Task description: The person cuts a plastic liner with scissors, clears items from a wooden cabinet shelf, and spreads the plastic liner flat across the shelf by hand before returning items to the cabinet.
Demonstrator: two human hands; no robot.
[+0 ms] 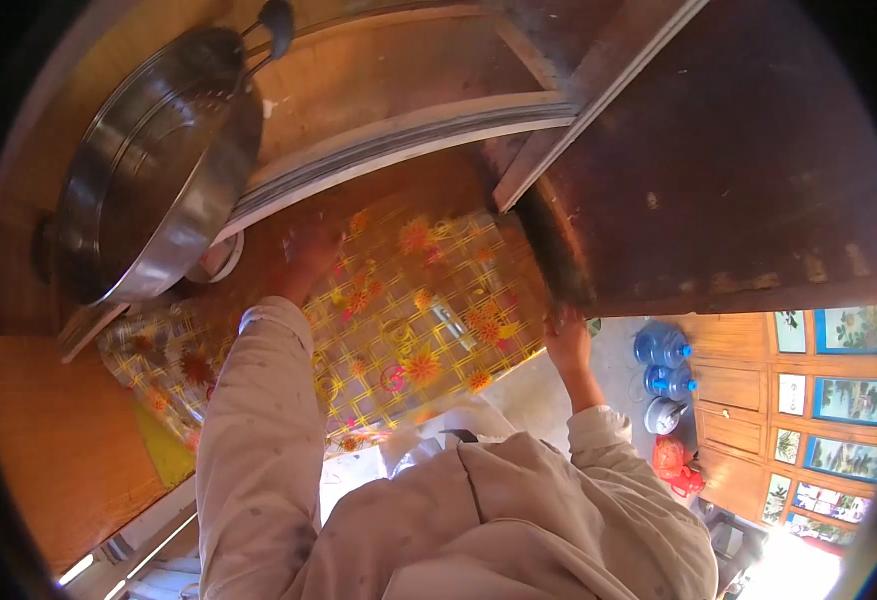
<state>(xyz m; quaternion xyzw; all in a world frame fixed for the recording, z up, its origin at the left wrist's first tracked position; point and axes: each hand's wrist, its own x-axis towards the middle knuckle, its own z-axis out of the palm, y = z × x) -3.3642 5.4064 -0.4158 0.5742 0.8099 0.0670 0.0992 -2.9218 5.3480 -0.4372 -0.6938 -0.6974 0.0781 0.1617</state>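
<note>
A clear plastic cover with yellow lines and orange flowers lies over the brown surface in front of me. My left hand reaches onto this surface beside the cover's left part; it is in shadow and blurred, so its fingers cannot be made out. Near the cover's right edge, below the dark panel, my right hand has its fingers bent together at the edge; what they hold is hidden. A small pale, narrow item shows on the cover between my hands.
A large steel steamer pot stands at the upper left, beside a pale rail. A dark wooden panel fills the upper right. Blue water bottles and a red container stand on the floor at right, near wooden cabinets.
</note>
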